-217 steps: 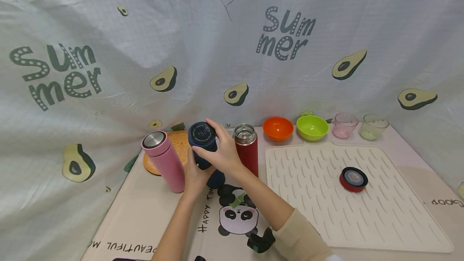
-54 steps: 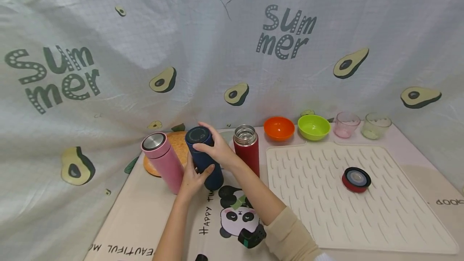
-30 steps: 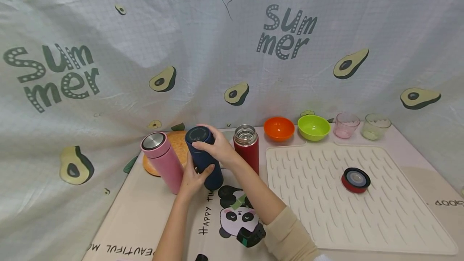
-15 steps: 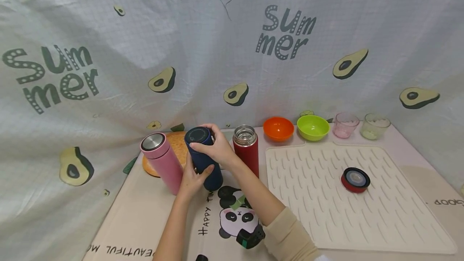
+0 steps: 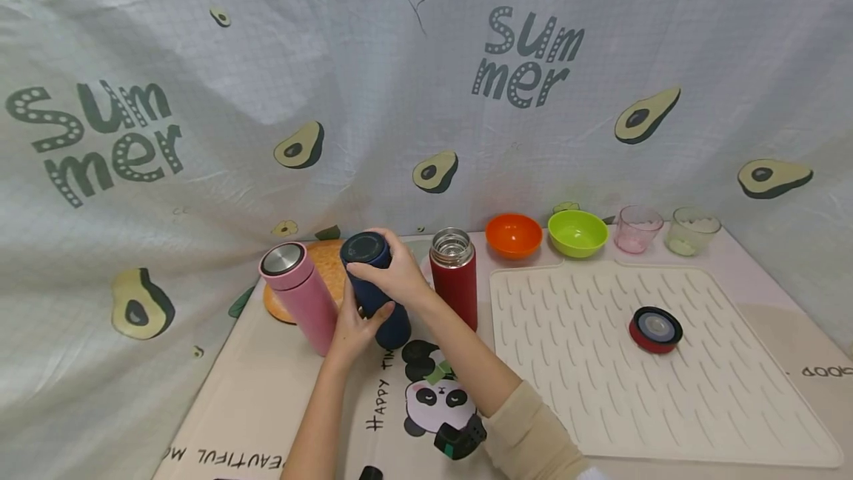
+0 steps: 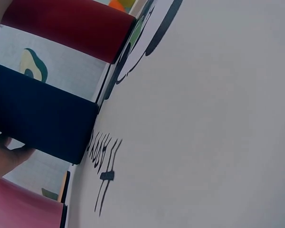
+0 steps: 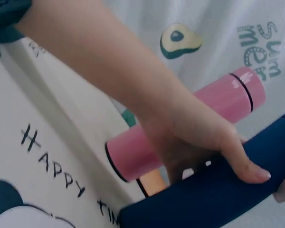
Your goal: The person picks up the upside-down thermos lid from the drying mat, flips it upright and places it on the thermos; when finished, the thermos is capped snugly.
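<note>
A dark blue vacuum flask (image 5: 372, 295) stands on the table, its lid (image 5: 366, 246) on top. My left hand (image 5: 355, 330) wraps round the flask's body, thumb across the near side. Higher up, my right hand (image 5: 403, 277) grips the lid, thumb in front and fingers behind; the fingers behind are mostly hidden. To the left is a pink flask (image 5: 305, 298) with a steel-topped lid. Just right of my right hand stands a red flask (image 5: 456, 284), its steel mouth uncovered. In the left wrist view the blue flask (image 6: 42, 116) has its base on the table.
A cream ridged mat (image 5: 573, 361) lies at the right, bearing a red-and-black lid (image 5: 656, 330). Behind it are an orange bowl (image 5: 513, 237), a green bowl (image 5: 577, 234), a pink glass (image 5: 637, 230) and a greenish glass (image 5: 691, 232). A round orange-brown mat (image 5: 326, 261) lies behind the flasks.
Since the oldest frame, the blue flask has gone from tilted towards me to more upright, and its lit lid display has gone dark. Over the last second, my right thumb has shifted slightly left on the lid.
</note>
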The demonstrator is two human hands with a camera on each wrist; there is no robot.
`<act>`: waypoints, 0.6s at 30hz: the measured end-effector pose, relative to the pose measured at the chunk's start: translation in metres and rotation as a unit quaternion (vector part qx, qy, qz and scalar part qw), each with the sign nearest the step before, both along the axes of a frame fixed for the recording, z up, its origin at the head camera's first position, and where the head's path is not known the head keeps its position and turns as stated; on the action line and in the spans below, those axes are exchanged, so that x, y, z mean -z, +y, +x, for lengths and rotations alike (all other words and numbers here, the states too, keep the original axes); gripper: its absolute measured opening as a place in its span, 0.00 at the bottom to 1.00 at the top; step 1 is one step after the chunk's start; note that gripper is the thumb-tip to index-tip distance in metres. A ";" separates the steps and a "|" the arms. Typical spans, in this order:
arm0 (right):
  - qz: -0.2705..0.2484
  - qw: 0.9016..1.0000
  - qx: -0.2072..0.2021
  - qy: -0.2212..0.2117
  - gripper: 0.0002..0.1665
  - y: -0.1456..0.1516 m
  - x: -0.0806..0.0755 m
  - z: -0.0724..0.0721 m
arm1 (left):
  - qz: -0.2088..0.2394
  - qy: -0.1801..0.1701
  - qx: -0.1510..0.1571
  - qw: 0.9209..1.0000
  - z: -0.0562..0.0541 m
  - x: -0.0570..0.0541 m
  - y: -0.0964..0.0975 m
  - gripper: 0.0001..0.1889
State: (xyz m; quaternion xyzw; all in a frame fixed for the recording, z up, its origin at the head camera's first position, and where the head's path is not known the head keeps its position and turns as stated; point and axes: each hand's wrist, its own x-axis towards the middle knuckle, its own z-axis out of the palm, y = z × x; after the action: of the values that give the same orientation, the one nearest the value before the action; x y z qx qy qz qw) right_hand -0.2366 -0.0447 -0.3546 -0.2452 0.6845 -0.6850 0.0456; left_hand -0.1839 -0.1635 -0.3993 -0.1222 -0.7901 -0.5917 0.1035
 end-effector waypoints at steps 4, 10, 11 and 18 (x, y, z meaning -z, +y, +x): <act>-0.016 0.999 -0.028 -0.012 0.35 0.005 0.001 -0.001 | 0.004 -0.006 -0.003 1.000 0.000 0.000 0.002 0.43; -0.006 1.000 0.015 -0.005 0.36 0.002 -0.001 0.001 | -0.005 0.017 0.007 1.000 -0.002 0.000 0.001 0.43; -0.001 1.000 0.014 -0.002 0.36 0.002 -0.001 0.001 | -0.006 0.017 0.008 1.000 -0.002 0.000 0.001 0.43; -0.028 0.999 -0.019 -0.013 0.34 0.003 0.000 0.001 | 0.000 0.011 0.008 1.000 0.000 0.000 0.002 0.43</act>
State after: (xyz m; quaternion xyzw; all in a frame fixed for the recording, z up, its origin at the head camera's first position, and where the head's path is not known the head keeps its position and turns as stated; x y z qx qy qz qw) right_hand -0.2354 -0.0412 -0.3541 -0.2510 0.6597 -0.7058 0.0606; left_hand -0.1840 -0.1618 -0.3995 -0.1347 -0.7877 -0.5913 0.1080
